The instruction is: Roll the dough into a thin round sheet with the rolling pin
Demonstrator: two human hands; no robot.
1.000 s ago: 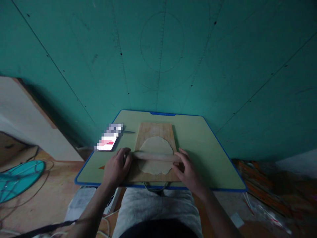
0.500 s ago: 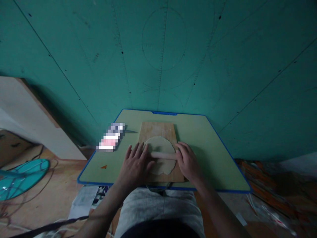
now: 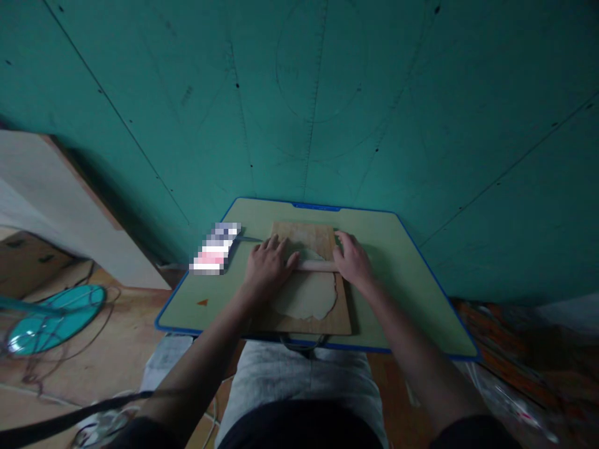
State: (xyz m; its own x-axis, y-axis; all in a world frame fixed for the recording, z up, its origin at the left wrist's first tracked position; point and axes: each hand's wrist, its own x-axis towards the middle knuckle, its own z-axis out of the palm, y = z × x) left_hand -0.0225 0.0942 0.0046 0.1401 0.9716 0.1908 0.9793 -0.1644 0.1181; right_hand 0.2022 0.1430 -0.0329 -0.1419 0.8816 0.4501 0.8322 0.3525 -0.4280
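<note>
A pale wooden rolling pin (image 3: 316,266) lies crosswise over a thin, flat sheet of dough (image 3: 306,296), near its far edge. The dough has an uneven rim and rests on a wooden board (image 3: 303,232). My left hand (image 3: 269,265) is over the pin's left end, fingers stretched forward and thumb along the pin; that end is hidden beneath it. At the other end, my right hand (image 3: 354,260) holds the pin with bent fingers, covering its tip.
The board stands on a small green table (image 3: 397,299) with a blue rim. On its left are a blurred-out rectangular item (image 3: 215,249), a knife blade (image 3: 250,239) and a small orange triangle (image 3: 203,302). A green wall (image 3: 299,125) rises behind the table.
Both hands have pushed the rolling pin away from me, from the middle of the dough to its far part. The near part of the dough is now uncovered. The view has shifted slightly.
</note>
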